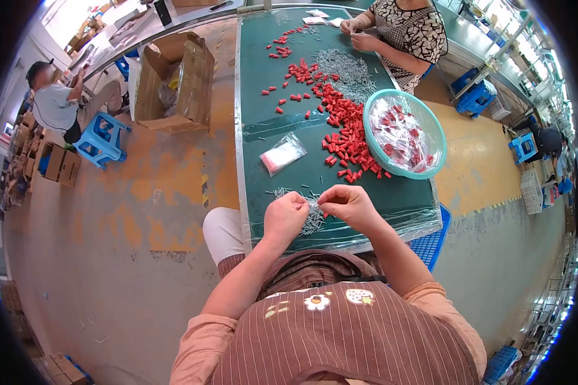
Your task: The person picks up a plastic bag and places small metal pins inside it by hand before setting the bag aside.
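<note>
My left hand (pixel 284 217) and my right hand (pixel 352 206) meet above the near part of the green table (pixel 257 128). Fingertips of both pinch a small clear plastic bag (pixel 313 203) stretched between them; its contents are too small to tell. Just below lies a little pile of grey screw-like pieces (pixel 313 222). A stack of flat plastic bags (pixel 281 156) rests beyond my left hand. Past my right hand spreads a heap of small red plastic pieces (pixel 347 138), beside a turquoise basin (pixel 370 131) filled with clear bags showing red pieces inside.
Across the table, a co-worker in a patterned top (pixel 404 32) handles something small near a larger pile of grey pieces (pixel 347 72). A cardboard box (pixel 196 83) and a blue stool (pixel 103 138) stand left, near a seated person (pixel 54 99). A blue crate (pixel 433 244) is beside the table.
</note>
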Demonstrator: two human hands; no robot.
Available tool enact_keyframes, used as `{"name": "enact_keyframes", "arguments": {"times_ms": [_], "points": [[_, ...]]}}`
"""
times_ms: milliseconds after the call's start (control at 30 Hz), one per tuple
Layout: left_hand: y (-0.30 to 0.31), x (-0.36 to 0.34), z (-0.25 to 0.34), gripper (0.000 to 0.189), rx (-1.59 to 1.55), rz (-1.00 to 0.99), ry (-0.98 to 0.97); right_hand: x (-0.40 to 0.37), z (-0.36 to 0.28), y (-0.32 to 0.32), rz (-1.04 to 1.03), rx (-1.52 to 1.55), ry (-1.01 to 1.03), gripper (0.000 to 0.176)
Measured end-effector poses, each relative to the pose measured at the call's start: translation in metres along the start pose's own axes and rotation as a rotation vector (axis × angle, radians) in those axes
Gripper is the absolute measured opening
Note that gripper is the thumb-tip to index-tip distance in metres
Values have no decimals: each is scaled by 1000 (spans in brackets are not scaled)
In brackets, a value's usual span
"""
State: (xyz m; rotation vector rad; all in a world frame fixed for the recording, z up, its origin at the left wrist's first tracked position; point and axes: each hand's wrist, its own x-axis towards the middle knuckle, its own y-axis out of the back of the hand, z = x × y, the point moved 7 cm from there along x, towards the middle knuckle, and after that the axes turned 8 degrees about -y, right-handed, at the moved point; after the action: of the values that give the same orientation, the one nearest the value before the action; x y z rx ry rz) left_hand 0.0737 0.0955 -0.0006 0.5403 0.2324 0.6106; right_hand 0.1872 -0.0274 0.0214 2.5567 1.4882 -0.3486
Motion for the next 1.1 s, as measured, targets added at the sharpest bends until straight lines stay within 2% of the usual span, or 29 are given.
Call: {"name": "enact_keyframes", "arguments": {"times_ms": [133, 367, 467, 567, 700, 833, 967, 1100], "points": [[-6, 1, 5, 21, -7, -16, -16, -18, -37, -9, 179, -592, 275, 9], [-15, 0, 12, 21, 16, -71, -11, -24, -46, -23, 217, -1011, 438, 4], [-16, 0, 14, 21, 32, -66, 10, -25, -48, -28, 212, -1050, 466, 4], [-17, 2, 9, 22, 31, -78, 40, -26, -48, -23, 189, -945, 452, 8], [-17, 5, -4, 23, -60, -79, 100, -20, -45, 7, 252, -866, 308, 15], [-18, 11, -21, 20, -200, -96, 168, -11, 4, 16, 201, -957, 159, 16], [-20, 14, -34, 14, -324, -126, 257, -8, 33, -2, 142, -955, 252, 12], [-20, 13, -42, 13, -381, -137, 331, -6, 42, -3, 185, -973, 224, 9]]}}
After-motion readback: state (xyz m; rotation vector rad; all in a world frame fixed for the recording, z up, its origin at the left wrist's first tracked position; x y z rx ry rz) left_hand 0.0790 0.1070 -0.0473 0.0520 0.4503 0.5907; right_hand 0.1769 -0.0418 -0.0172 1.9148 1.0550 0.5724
